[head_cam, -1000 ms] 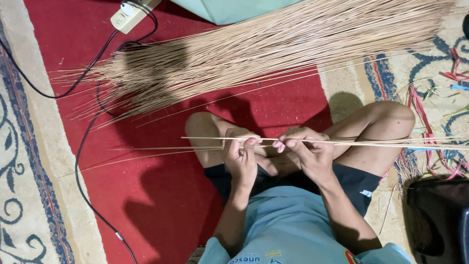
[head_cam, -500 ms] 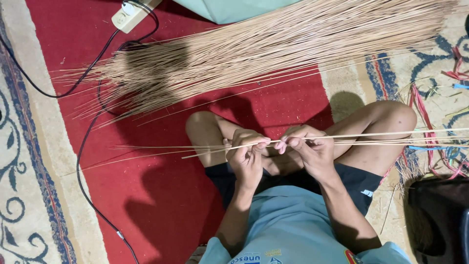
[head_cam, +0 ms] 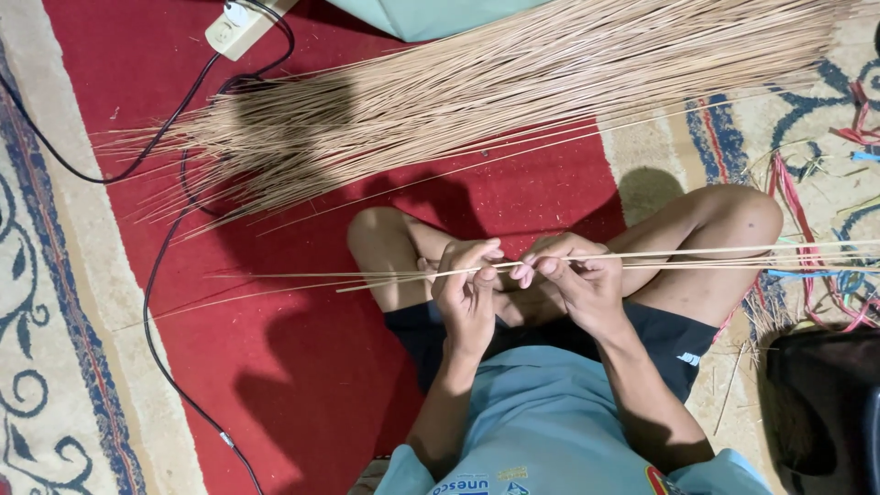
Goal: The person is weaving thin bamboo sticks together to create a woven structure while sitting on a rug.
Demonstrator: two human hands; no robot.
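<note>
Left hand (head_cam: 467,289) and right hand (head_cam: 577,280) each pinch the thin sticks (head_cam: 678,257) between closed fingertips (hands nearly touching), held level above the crossed legs. Stick bundle (head_cam: 513,92) lies at 12 o'clock on the red carpet (head_cam: 302,385); black cable (head_cam: 156,275) at 9 o'clock.

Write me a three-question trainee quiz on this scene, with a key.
1. True or false: the left hand and the right hand both pinch the thin sticks above the lap.
2. Where does the big stick pile lie? A: on the red carpet. B: in a basket. C: on a table.
3. What does the black cable run to at the top of the view?
Key: 1 true; 2 A; 3 the white power strip.
</note>
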